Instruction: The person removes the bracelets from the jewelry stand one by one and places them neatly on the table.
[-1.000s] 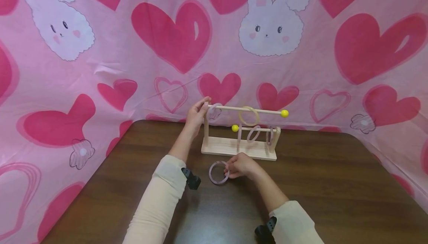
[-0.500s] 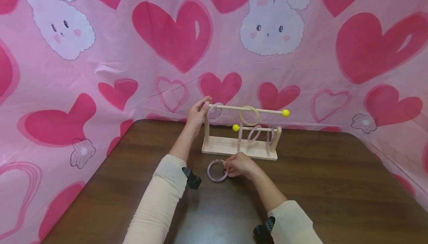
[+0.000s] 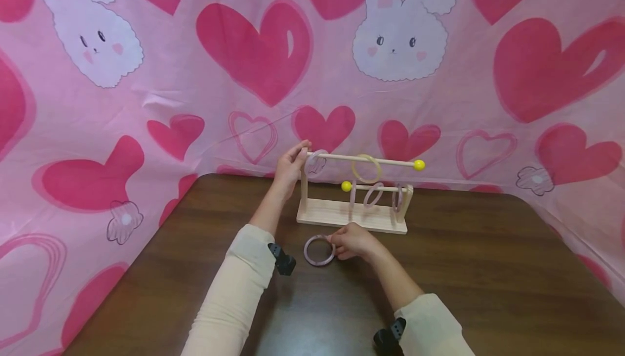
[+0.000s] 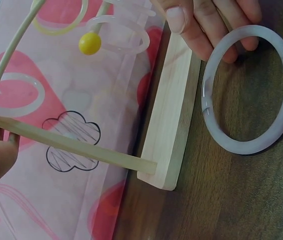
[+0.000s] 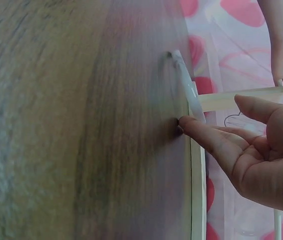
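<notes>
A pale lavender bangle (image 3: 319, 264) is tipped up on its edge on the table, in front of a wooden bangle stand (image 3: 329, 213). My right hand (image 3: 355, 241) touches the bangle's right side; in the right wrist view its fingers reach out fairly straight and the thumb stays apart from the ring. My left hand (image 3: 289, 170) grips the top of the stand's left post. On the upper rod hang a pale bangle (image 3: 307, 163) beside that hand and a yellow bangle (image 3: 369, 181). Several pale bangles (image 3: 373, 196) hang on the lower rod.
Yellow balls cap the rod ends: the upper ball (image 3: 419, 165) points right, the lower ball (image 3: 346, 186) left. The dark wooden table (image 3: 488, 269) extends to both sides. A pink cloth (image 3: 234, 63) with hearts and rabbits hangs behind it.
The bangle and right hand shift only slightly, a little left and then back right. The left hand keeps its grip on the post. The whole head view drifts slightly.
</notes>
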### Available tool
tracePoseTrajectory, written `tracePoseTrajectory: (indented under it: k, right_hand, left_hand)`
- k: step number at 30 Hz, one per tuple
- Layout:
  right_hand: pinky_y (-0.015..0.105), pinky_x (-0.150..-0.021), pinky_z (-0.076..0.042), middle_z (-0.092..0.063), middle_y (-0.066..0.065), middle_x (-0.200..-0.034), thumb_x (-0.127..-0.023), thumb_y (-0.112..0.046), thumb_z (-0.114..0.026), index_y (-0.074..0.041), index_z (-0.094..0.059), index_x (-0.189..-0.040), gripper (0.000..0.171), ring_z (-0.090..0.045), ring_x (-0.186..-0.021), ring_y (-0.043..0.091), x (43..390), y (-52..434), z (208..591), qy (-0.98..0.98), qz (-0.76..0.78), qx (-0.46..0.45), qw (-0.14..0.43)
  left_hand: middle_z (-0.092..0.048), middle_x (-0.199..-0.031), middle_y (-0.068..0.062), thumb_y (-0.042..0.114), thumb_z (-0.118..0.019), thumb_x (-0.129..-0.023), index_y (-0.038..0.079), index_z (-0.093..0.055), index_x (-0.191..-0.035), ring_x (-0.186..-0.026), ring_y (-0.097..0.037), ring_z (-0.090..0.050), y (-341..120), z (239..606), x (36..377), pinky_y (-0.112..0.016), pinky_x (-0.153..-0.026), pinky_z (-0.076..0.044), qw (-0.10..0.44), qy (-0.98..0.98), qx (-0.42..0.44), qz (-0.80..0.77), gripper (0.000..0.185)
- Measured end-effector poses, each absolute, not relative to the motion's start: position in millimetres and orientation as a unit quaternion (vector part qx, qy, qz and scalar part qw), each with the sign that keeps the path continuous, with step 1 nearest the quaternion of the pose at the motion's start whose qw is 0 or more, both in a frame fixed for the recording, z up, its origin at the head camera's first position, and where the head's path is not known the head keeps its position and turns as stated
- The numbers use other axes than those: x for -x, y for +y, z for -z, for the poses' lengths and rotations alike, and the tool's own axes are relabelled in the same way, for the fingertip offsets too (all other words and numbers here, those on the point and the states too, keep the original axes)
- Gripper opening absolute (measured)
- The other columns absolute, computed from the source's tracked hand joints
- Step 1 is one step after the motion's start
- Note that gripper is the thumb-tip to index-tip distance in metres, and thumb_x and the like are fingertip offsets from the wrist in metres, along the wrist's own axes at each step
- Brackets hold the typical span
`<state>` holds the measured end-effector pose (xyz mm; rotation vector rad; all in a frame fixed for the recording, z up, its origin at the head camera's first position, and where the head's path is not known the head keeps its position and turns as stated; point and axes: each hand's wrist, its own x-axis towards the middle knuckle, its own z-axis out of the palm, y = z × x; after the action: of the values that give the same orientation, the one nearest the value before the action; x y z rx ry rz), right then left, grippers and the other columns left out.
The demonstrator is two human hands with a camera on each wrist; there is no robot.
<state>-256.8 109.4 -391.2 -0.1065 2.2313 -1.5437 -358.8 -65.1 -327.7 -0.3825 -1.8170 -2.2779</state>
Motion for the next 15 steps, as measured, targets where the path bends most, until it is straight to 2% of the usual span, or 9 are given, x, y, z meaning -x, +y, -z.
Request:
tracePoseTrajectory:
  k: [6, 15]
  right_hand:
    - [0.039, -0.072, -0.054, -0.064, 0.025, -0.099, -0.090, -0.009, -0.054, 0.016, -0.057, -0.108, 0.032, -0.064, -0.090, 0.033, 254.6, 113.2, 389.3, 0.806, 0.552, 0.043, 0.209]
    - [0.038, -0.070, -0.055, -0.065, 0.022, -0.094, -0.089, -0.010, -0.057, 0.014, -0.060, -0.106, 0.030, -0.065, -0.086, 0.030, 256.1, 116.7, 391.5, 0.817, 0.539, 0.045, 0.199]
  left_hand:
    - [-0.050, -0.132, -0.016, 0.009, -0.048, -0.096, -0.003, -0.048, -0.131, -0.124, -0.020, -0.043, -64.8, 327.4, 358.4, -0.024, -0.101, -0.033, 0.104, -0.615, 0.133, 0.770, 0.037]
    - [-0.050, -0.132, -0.016, 0.009, -0.049, -0.096, -0.002, -0.048, -0.131, -0.123, -0.021, -0.044, -64.5, 328.3, 359.9, -0.024, -0.101, -0.034, 0.105, -0.616, 0.129, 0.770, 0.037]
